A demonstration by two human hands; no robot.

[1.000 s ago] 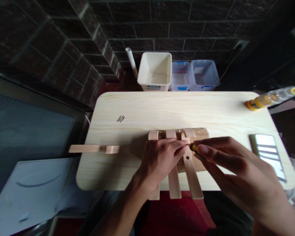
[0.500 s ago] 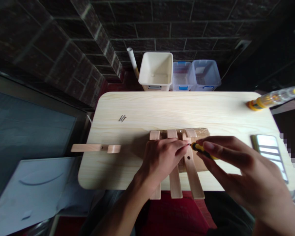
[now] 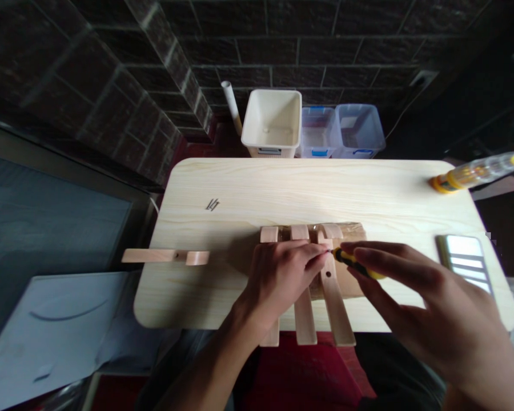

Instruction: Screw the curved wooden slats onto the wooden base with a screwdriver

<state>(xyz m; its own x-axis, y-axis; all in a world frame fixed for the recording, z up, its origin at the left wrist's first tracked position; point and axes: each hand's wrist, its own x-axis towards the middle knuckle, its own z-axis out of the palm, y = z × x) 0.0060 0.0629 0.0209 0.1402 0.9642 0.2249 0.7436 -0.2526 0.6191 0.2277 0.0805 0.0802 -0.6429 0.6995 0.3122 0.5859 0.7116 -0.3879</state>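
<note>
My left hand (image 3: 282, 279) lies over several pale wooden slats (image 3: 302, 285) that cross a wooden block (image 3: 351, 288) on the table. Its fingertips meet the tip of a yellow-and-black screwdriver (image 3: 355, 264), and they hide whatever is at that tip. My right hand (image 3: 415, 291) is shut around the screwdriver. The tip points left at the top of the rightmost slat (image 3: 334, 291), above its round hole. A separate slat with a curved end (image 3: 165, 257) lies left of my hands, and several small screws (image 3: 212, 204) lie further back.
The pale pine table (image 3: 282, 182) has rounded corners. A phone (image 3: 465, 260) lies at its right, and a clear bottle with yellow ends (image 3: 477, 174) at the back right. Behind it stand a white basket (image 3: 272, 123), two clear bins (image 3: 338, 131), and a brick wall (image 3: 282, 51).
The screwdriver handle has tilted slightly, and my right hand has shifted a little with it. My left hand and the slats stay in place; the view moves only slightly.
</note>
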